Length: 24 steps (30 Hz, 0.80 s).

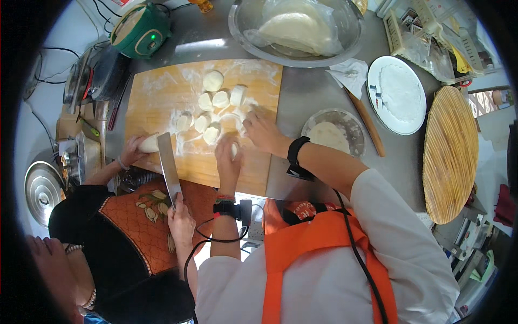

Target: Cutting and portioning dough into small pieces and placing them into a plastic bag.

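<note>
My left hand point(229, 159) is closed around a cut dough piece point(235, 151) on the floured wooden board point(145, 92). My right hand point(258, 128) is right of it over the board, fingers loosely curved and apart, with no held object visible. Several short white dough pieces point(213, 81) lie scattered above and left of my hands. At the left, a co-worker's hand point(133, 149) holds a dough log point(148, 144), while their other hand point(178, 216) grips a cleaver point(168, 164) across its end.
A large steel bowl with bagged dough point(291, 27) stands behind the board. Rightward are a smaller bowl point(333, 137), rolling pin point(364, 121), cloth point(345, 70), white plate point(396, 94) and round slatted tray point(450, 154). A green cooker point(140, 32) sits back left.
</note>
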Tool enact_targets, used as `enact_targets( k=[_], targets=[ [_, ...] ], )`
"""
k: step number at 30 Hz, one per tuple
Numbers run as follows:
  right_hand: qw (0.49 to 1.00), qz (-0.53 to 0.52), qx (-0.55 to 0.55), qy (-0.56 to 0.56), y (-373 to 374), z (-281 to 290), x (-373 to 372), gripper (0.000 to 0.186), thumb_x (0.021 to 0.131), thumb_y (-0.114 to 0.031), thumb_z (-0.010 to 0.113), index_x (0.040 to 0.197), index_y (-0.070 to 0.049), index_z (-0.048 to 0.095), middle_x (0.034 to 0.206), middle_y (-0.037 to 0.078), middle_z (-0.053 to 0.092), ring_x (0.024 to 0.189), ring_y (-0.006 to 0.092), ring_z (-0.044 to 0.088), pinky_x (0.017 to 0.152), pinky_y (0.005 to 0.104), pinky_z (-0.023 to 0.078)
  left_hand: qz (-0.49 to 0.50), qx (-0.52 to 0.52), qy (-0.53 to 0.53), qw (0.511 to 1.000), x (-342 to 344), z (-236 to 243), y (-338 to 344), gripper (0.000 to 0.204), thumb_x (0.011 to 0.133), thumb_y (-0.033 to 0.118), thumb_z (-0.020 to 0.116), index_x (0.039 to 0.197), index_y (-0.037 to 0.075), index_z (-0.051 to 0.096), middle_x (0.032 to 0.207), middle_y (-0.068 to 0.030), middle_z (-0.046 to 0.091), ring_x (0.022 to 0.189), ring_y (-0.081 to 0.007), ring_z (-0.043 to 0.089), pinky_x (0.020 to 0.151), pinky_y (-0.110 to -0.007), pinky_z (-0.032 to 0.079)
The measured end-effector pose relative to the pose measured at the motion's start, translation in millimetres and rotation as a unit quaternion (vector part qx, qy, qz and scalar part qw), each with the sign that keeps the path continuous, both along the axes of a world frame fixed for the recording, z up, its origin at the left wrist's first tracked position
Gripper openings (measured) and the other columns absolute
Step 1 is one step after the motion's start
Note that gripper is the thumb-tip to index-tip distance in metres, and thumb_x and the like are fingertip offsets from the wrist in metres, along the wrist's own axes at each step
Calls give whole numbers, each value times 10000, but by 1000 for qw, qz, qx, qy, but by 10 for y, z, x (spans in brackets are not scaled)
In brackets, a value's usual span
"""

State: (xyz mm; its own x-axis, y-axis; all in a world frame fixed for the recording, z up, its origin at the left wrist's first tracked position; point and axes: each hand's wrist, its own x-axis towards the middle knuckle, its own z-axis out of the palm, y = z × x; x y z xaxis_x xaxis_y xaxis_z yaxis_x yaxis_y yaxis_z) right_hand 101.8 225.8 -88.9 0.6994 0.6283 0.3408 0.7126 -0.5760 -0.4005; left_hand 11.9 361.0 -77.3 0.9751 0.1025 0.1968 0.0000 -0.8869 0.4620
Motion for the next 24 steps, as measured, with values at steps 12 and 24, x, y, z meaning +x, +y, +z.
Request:
enact_targets(
  k=[12,24],
  targets=[
    [995,50,-75,52,-21,-117,102,475,641,-113,635,1040,-3,403,1033,207,392,938,363,481,732,386,459,20,-49,69,996,98,-36,15,500,630,71,663,1084,44,454,1080,-142,463,1011,-329,419,869,-377,343],
    [997,40,-38,46,-166,152,49,281,679,-30,548,946,-20,461,959,220,442,889,335,497,743,398,432,61,62,41,995,182,56,-23,528,556,108,730,1020,85,480,985,-137,475,922,-333,436,793,-388,368]
  ],
)
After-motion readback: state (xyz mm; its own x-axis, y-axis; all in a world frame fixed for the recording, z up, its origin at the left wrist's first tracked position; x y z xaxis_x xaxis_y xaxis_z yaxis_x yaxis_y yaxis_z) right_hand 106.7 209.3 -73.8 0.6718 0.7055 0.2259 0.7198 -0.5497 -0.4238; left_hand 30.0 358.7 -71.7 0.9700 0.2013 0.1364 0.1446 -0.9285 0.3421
